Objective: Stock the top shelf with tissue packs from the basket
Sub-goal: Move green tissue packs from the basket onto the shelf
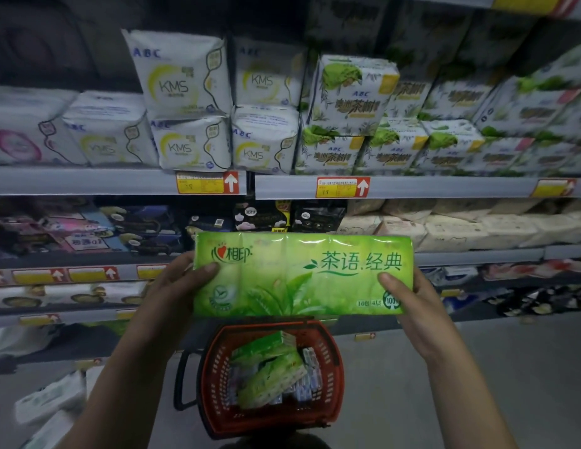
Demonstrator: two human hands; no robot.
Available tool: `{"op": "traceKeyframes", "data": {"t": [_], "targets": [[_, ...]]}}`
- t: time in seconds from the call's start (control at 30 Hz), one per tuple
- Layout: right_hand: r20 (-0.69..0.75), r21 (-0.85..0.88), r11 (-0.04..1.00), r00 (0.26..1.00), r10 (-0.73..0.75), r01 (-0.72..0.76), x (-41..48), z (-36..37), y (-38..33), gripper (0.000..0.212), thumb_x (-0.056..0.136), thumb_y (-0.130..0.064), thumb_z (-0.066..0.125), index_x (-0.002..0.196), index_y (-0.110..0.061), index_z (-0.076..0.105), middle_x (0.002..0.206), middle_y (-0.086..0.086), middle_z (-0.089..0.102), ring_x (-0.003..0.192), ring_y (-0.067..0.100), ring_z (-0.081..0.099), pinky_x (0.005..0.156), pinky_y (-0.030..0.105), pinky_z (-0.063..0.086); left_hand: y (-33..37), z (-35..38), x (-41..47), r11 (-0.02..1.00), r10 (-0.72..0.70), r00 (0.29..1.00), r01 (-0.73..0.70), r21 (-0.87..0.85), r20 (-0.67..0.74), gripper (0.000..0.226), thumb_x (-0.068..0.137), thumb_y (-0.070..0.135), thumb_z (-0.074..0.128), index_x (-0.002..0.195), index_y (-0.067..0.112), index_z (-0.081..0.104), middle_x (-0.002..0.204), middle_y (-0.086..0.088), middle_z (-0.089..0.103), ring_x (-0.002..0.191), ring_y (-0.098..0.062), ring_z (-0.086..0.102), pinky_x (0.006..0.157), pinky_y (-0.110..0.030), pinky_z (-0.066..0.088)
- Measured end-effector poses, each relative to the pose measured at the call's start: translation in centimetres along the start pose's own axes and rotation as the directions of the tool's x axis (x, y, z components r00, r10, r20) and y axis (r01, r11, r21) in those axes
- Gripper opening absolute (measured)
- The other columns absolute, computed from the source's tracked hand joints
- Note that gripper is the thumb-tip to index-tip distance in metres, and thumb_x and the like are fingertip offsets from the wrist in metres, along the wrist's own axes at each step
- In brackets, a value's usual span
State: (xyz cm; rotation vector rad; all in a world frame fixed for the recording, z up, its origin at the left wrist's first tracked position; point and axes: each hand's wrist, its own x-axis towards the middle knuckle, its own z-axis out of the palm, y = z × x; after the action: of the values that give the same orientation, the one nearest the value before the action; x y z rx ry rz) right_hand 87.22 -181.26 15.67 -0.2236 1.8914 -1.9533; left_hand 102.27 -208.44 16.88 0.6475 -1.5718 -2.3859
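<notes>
A long green tissue pack (302, 275) is held level in front of the shelves, above a red basket (334, 377). My left hand (182, 283) grips its left end, thumb on the front. My right hand (409, 303) grips its right end the same way. Inside the basket lie more green tissue packs (269, 371), tilted on top of other small packs. The basket stands on the floor right below the held pack. The top shelf edge (477, 0) shows only at the upper right corner.
A grey shelf (120, 181) at eye level carries white and green wrapped packs (185, 92). Lower shelves hold dark and beige packs (461, 228). White packs (49, 403) lie on the floor at lower left. Grey floor (477, 367) spreads right of the basket.
</notes>
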Motion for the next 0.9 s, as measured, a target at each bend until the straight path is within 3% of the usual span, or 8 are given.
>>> {"op": "traceKeyframes", "data": {"t": [0.23,0.33,0.4,0.47,0.57,0.77,0.83,0.9], "targets": [[-0.010,0.027,0.999,0.999,-0.034,0.034,-0.2,-0.5,-1.8,0.099,0.027,-0.066,0.088,0.114,-0.028,0.060,0.106,-0.006,0.072,0.101,0.016,0.067,0.089,0.039,0.054,2.0,0.9,0.3,0.996,0.068,0.996,-0.070,0.047,0.052,0.037,0.081,0.015,0.051,0.115,0.000,0.057,0.108,-0.022,0.069,0.093,-0.038,0.068,0.072,-0.041,0.059],[-0.018,0.028,0.999,0.999,-0.035,0.036,-0.3,-0.2,-2.3,0.102,0.029,-0.066,0.087,0.118,-0.025,0.059,0.109,-0.003,0.071,0.103,0.018,0.067,0.094,0.046,0.051,2.4,0.9,0.6,0.996,0.071,0.996,-0.075,0.053,0.059,0.038,0.080,0.016,0.052,0.114,0.000,0.057,0.104,-0.020,0.071,0.086,-0.034,0.070,0.066,-0.038,0.061],[-0.019,0.033,0.998,0.999,-0.049,0.050,-0.4,-0.1,-2.8,0.102,0.029,-0.065,0.087,0.118,-0.024,0.059,0.111,-0.002,0.071,0.105,0.019,0.066,0.096,0.049,0.048,2.9,0.8,0.9,0.995,0.087,0.995,-0.089,0.046,0.058,0.044,0.076,0.022,0.061,0.114,0.000,0.057,0.097,-0.017,0.072,0.078,-0.029,0.071,0.056,-0.033,0.059],[-0.013,0.028,0.998,0.998,-0.064,0.065,-0.4,0.2,-3.3,0.099,0.030,-0.065,0.087,0.117,-0.025,0.060,0.111,-0.002,0.071,0.106,0.020,0.066,0.096,0.049,0.047,3.3,0.5,1.3,0.992,0.102,0.993,-0.105,0.065,0.059,0.073,0.055,0.042,0.084,0.111,0.003,0.058,0.094,-0.014,0.073,0.076,-0.028,0.072,0.054,-0.032,0.057],[-0.014,0.018,0.996,0.996,-0.090,0.090,-0.3,0.6,-4.0,0.096,0.028,-0.066,0.086,0.113,-0.029,0.061,0.107,-0.005,0.072,0.102,0.016,0.067,0.092,0.043,0.049,3.9,0.1,1.7,0.992,0.096,0.994,-0.099,0.073,0.042,0.102,0.029,0.054,0.092,0.113,0.006,0.059,0.102,-0.019,0.072,0.083,-0.034,0.071,0.060,-0.039,0.059],[-0.002,0.019,0.990,0.990,-0.140,0.140,-0.5,1.4,-6.5,0.100,0.019,-0.070,0.084,0.110,-0.037,0.058,0.098,-0.020,0.072,0.089,-0.002,0.067,0.081,0.031,0.046,6.2,-0.2,1.6,0.989,0.147,0.987,-0.147,0.000,0.073,0.100,0.034,0.048,0.094,0.117,0.003,0.060,0.111,-0.022,0.069,0.091,-0.036,0.070,0.066,-0.041,0.060],[-0.009,0.009,0.988,0.989,-0.151,0.151,-0.8,1.9,-7.3,0.092,0.029,-0.066,0.084,0.110,-0.036,0.056,0.093,-0.023,0.071,0.082,-0.008,0.065,0.073,0.024,0.041,6.9,-0.2,1.6,0.986,0.164,0.983,-0.161,-0.043,0.084,0.097,0.034,0.045,0.095,0.115,0.003,0.061,0.112,-0.021,0.069,0.094,-0.034,0.070,0.070,-0.041,0.060],[-0.023,0.039,0.988,0.989,-0.148,0.148,-1.2,2.3,-8.0,0.057,0.062,-0.044,0.078,0.112,-0.033,0.054,0.092,-0.022,0.068,0.077,-0.010,0.062,0.067,0.020,0.037,7.5,-0.2,1.6,0.983,0.176,0.980,-0.170,-0.069,0.097,0.098,0.033,0.043,0.096,0.115,0.001,0.061,0.112,-0.022,0.069,0.094,-0.033,0.070,0.072,-0.042,0.060]]}}
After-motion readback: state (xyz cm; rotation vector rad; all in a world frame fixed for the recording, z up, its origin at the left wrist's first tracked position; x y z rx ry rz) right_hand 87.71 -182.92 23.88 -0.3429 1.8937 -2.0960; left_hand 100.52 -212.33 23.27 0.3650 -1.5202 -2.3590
